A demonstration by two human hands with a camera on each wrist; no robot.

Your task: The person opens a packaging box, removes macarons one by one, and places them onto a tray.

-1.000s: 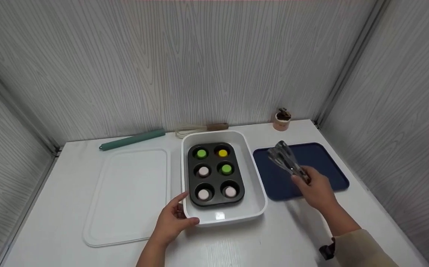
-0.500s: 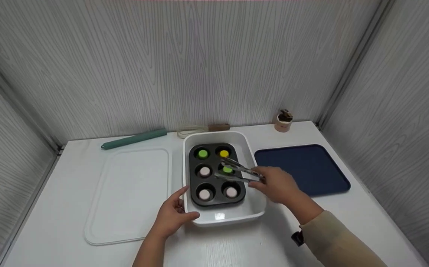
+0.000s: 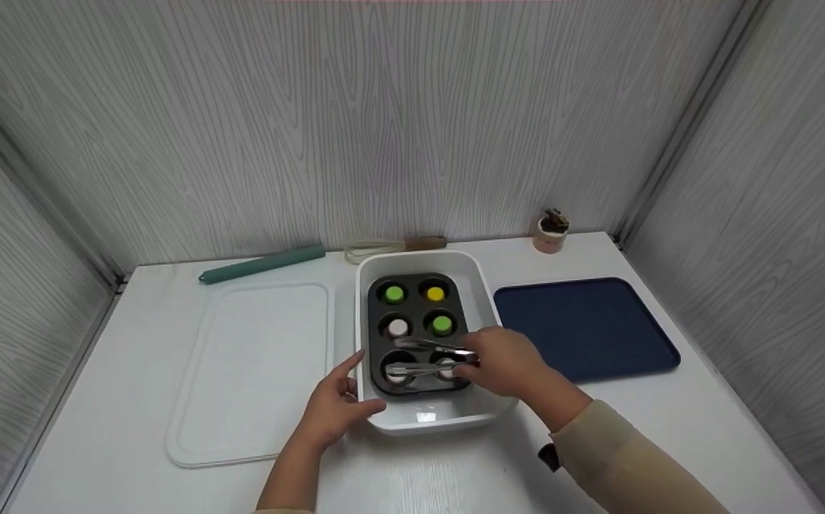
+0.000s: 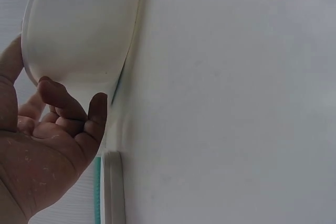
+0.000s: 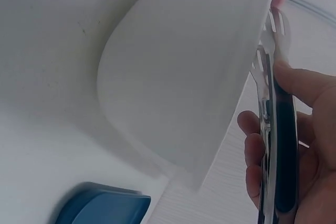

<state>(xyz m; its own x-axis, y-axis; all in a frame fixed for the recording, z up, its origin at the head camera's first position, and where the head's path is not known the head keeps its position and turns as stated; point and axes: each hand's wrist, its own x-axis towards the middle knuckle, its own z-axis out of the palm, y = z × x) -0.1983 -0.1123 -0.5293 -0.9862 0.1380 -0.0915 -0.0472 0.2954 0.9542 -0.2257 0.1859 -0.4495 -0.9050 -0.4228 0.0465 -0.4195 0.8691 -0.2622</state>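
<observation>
A white plastic bin (image 3: 448,412) holds a dark six-cup muffin tin (image 3: 416,311). Small round pieces sit in its cups: green (image 3: 394,294), yellow (image 3: 435,293) and pale pink (image 3: 398,328). At the bin's near left corner my left hand (image 3: 332,412) grips the wall, thumb at the near rim. In the left wrist view, curled fingers touch the bin's side. Metal tongs (image 5: 285,150) with dark handle panels are held in my right hand (image 3: 507,363). Their spread tips reach over the near left cup, partly hiding its pale piece (image 3: 395,379).
A flat white lid (image 3: 255,371) lies left of the bin, and a dark blue tray (image 3: 587,328) lies to its right. Along the back wall are a green rolling pin (image 3: 262,264), a whisk (image 3: 423,243) and a small potted plant (image 3: 550,232).
My right hand has carried the tongs from above the blue tray leftward over the muffin tin, then nearer to its front row. The left hand has stayed at the bin's corner.
</observation>
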